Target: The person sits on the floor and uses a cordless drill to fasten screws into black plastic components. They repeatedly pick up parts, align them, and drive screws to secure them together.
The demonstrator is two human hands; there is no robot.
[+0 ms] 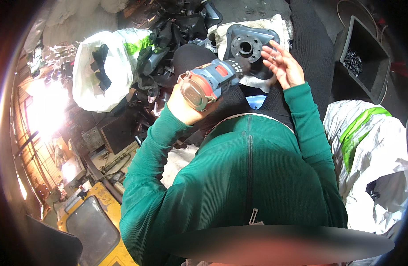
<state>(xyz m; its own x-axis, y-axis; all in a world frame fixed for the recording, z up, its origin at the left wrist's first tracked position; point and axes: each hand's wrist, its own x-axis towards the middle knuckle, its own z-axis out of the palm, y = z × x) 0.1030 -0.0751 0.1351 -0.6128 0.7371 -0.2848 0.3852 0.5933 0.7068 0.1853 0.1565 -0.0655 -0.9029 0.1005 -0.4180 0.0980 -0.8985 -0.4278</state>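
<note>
My left hand (182,107) is wrapped round the grip of a blue-grey and red cordless drill (208,84). The drill's black chuck points up and to the right, close to a dark flanged part (270,36). A round hub with a ring of holes and a dark central bore sits on that part. It rests on a white cloth (278,24) over my lap. To the right of the hub is my right hand (284,66), palm turned up and fingers apart, with its fingertips by the part's edge. I see nothing held in it. A blue piece (256,102) lies below the part, between my legs.
A black bin (381,73) with small screws (353,62) stands at the right. Below it is a white and green bag (368,146). Another white bag (85,84) with dark parts stands at the left, beside a heap of black parts (186,26). A yellow-framed seat or panel (95,226) is lower left.
</note>
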